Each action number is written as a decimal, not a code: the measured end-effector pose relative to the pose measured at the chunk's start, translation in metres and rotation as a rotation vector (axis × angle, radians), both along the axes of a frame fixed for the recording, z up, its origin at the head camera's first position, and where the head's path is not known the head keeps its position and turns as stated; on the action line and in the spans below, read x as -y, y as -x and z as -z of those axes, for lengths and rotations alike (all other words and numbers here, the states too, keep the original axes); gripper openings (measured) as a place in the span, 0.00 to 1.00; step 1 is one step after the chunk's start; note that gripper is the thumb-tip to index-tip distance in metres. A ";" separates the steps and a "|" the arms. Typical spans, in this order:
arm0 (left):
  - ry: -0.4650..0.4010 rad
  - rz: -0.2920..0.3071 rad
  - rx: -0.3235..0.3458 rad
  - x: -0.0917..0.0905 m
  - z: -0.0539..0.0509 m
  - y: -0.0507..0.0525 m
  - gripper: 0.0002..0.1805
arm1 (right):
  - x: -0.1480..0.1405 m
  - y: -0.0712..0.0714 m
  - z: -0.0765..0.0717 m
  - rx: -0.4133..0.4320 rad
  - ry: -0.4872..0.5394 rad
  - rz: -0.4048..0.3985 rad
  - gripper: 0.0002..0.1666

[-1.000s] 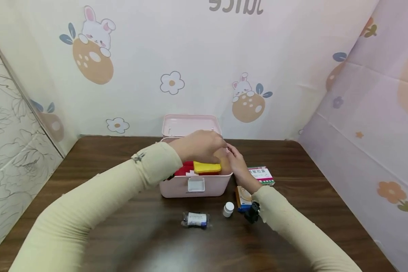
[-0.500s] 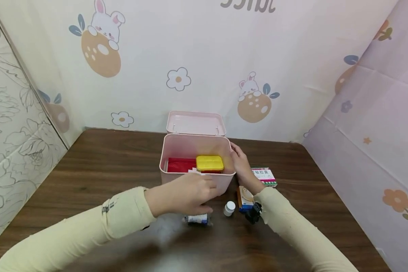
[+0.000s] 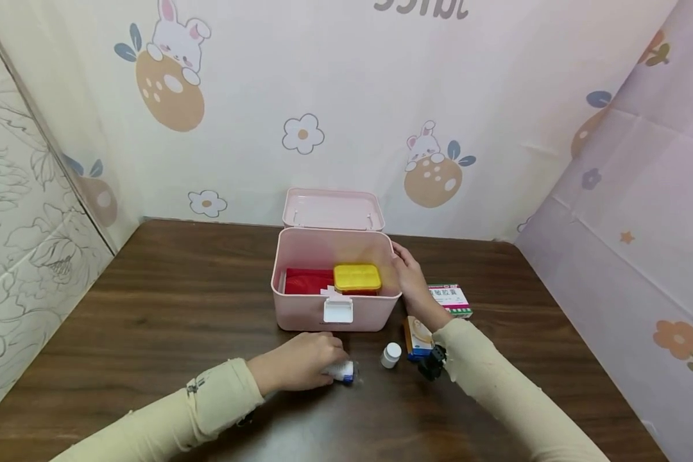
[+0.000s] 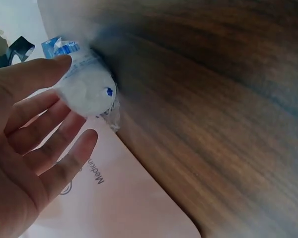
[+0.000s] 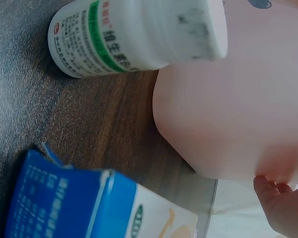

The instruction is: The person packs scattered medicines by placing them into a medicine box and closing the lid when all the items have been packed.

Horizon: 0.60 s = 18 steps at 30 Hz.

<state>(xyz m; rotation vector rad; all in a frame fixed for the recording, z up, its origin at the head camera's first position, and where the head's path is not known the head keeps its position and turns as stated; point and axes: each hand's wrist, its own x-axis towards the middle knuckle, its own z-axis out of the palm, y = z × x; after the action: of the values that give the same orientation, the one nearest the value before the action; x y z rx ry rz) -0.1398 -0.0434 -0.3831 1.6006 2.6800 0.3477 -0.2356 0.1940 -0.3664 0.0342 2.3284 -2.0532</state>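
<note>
In the head view, the left hand (image 3: 306, 360) is over a white roll in clear plastic (image 3: 341, 370), apparently a bandage, lying on the table before the box. The left wrist view shows the thumb and fingers on either side of the bandage roll (image 4: 89, 89). A pink medicine box (image 3: 306, 314) stands with its lid (image 3: 333, 210) tipped back. At its right wall the right hand (image 3: 414, 292) holds the upper edge near the back corner. Inside the box are a yellow-lidded case (image 3: 357, 277) and a red packet (image 3: 308, 281).
A white pill bottle (image 3: 391, 355) stands at the box's front right corner. Beside it lies a blue and orange carton (image 3: 418, 339), partly under the right wrist. A white and green medicine carton (image 3: 452, 299) lies further back. Printed cloth (image 3: 237, 96) hangs behind the table.
My left hand has come out from above the box, down and toward me, onto the bandage roll. The right hand has stayed at the box's right edge.
</note>
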 end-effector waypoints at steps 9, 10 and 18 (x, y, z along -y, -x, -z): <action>-0.044 -0.013 -0.004 -0.001 0.009 -0.003 0.09 | 0.000 0.001 0.004 -0.015 -0.009 -0.004 0.29; -0.053 -0.013 -0.005 -0.001 0.009 -0.003 0.09 | 0.001 0.001 0.004 -0.018 -0.007 -0.003 0.29; -0.102 -0.005 -0.015 -0.001 0.010 -0.005 0.10 | 0.001 0.000 0.003 -0.010 -0.021 0.013 0.29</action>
<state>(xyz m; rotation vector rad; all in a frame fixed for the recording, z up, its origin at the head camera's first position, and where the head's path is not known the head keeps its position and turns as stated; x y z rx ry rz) -0.1351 -0.0424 -0.3929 1.6281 2.7194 0.4823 -0.2355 0.1930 -0.3693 0.0409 2.3617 -2.0397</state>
